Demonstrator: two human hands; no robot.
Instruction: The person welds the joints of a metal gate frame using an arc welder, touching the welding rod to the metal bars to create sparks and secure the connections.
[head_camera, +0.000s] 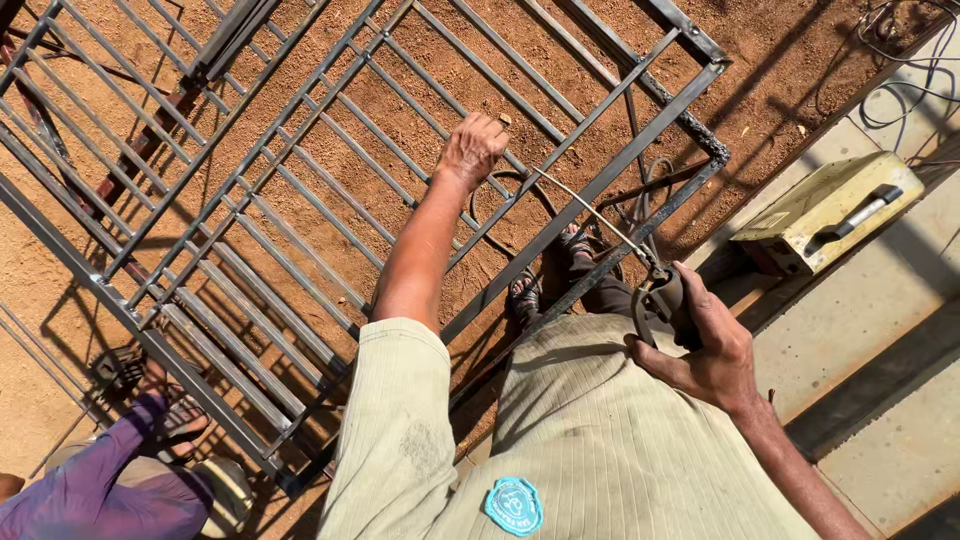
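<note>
A grey steel grille frame (330, 215) of many parallel bars stands tilted over red-brown soil. My left hand (472, 147) rests on one of its bars near the middle, fingers curled over it. Lower right, my right hand (700, 345) grips a dark electrode holder (660, 300). A thin welding rod (590, 215) runs from it up and left toward the frame's diagonal bar. My sandalled feet (550, 275) show under the frame.
A yellowish welding machine (830, 210) with a dark handle sits on a concrete step at right, cables (900, 60) coiled behind it. Another person in a purple sleeve (110, 480) crouches at lower left by the frame. A black cable loops on the soil.
</note>
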